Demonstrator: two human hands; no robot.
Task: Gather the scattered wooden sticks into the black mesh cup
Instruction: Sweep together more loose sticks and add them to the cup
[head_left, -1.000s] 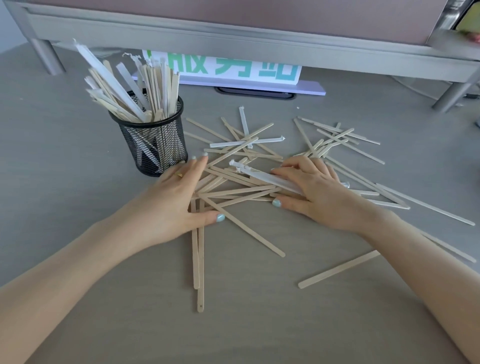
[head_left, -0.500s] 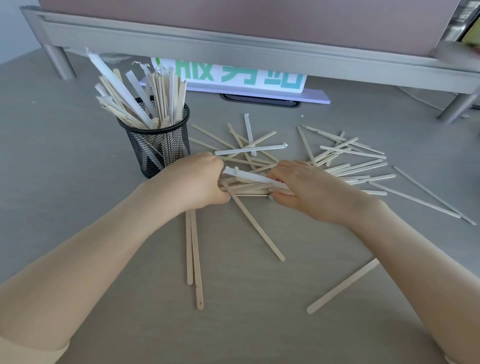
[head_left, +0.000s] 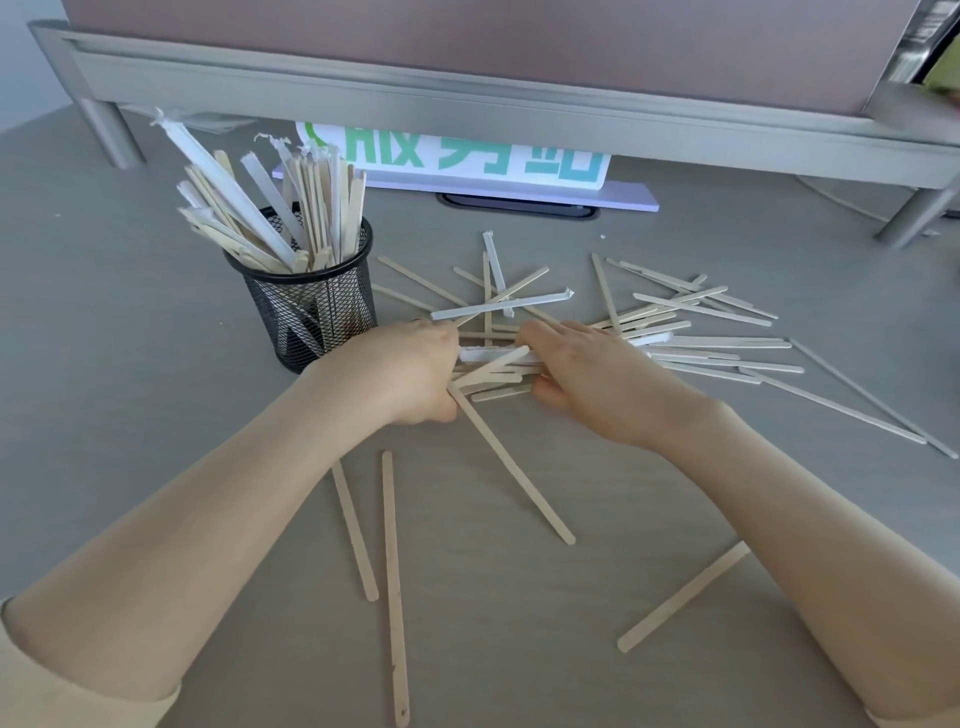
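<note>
The black mesh cup (head_left: 317, 312) stands on the grey table, left of centre, holding several wooden sticks and white-wrapped ones upright. Just right of it, my left hand (head_left: 402, 371) and my right hand (head_left: 592, 379) both close on a bundle of wooden sticks (head_left: 493, 371) lying flat between them. More scattered sticks (head_left: 696, 332) fan out to the right and behind the hands. A long stick (head_left: 511, 465) slants down from the bundle. Two loose sticks (head_left: 392, 561) lie near me, and another single stick (head_left: 683, 595) lies lower right.
A grey metal shelf frame (head_left: 467, 98) crosses the back of the table on short legs. Under it stands a white sign with green characters (head_left: 467, 156). A dark slot (head_left: 519, 200) sits in the table behind the sticks.
Both hands went from flat and spread on the pile to curled around a bunch of sticks, drawing them together between the hands.
</note>
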